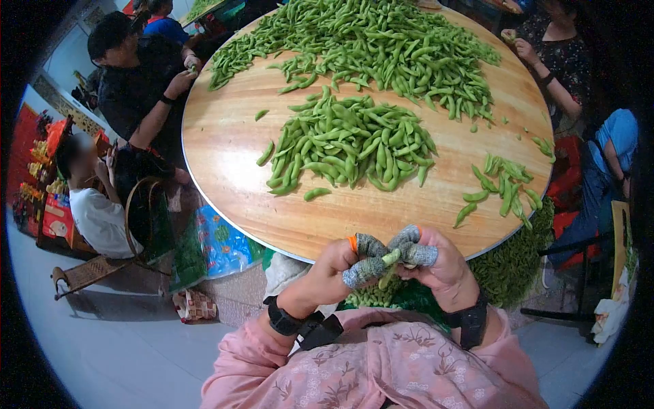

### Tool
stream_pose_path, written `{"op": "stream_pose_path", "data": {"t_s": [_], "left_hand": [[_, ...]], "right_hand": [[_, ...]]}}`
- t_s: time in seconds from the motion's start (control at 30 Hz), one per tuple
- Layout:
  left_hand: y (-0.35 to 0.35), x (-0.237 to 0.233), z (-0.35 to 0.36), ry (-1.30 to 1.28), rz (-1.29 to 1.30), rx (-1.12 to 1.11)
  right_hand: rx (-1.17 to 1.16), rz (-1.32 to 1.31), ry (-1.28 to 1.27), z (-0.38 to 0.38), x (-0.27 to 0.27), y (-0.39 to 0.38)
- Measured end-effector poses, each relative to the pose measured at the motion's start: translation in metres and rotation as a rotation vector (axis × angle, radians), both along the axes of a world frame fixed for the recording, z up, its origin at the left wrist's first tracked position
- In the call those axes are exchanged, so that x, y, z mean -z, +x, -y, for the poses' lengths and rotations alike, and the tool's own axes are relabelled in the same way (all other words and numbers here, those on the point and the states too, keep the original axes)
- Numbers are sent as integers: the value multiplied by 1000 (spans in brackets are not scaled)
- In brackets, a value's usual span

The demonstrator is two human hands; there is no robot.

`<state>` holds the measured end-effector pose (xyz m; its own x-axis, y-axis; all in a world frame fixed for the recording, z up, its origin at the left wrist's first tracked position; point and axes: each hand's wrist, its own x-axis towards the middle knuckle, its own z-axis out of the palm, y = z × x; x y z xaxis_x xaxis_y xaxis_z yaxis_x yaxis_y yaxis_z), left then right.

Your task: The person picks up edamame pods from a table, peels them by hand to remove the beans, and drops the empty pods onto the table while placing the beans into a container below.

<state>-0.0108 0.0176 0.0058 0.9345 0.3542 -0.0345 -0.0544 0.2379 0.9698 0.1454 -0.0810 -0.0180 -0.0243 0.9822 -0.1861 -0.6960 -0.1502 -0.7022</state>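
While the left hand and right hand both pinch one small green pod tight, just over the lap, soft grey knitted finger caps cover the fingertips. Behind them, the round, smooth wooden table holds a big loose pile of bumpy green pods.

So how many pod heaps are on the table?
3: big heap far side, middle heap, small heap right; more may be hidden beyond view.
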Motion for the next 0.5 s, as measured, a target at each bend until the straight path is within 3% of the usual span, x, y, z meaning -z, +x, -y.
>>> {"op": "stream_pose_path", "data": {"t_s": [0.03,0.17,0.33,0.5], "left_hand": [[1,-1,1,-148,40,7],[0,-3,-2,-242,-50,-6],[6,-4,3,-85,82,-62],[6,12,-1,48,8,-85]], "right_hand": [[-72,-267,61,-2,5,0],[-22,-183,8,-1,-2,2],[198,378,-1,3,-25,2],[167,473,57,0,-20,-1]]}}
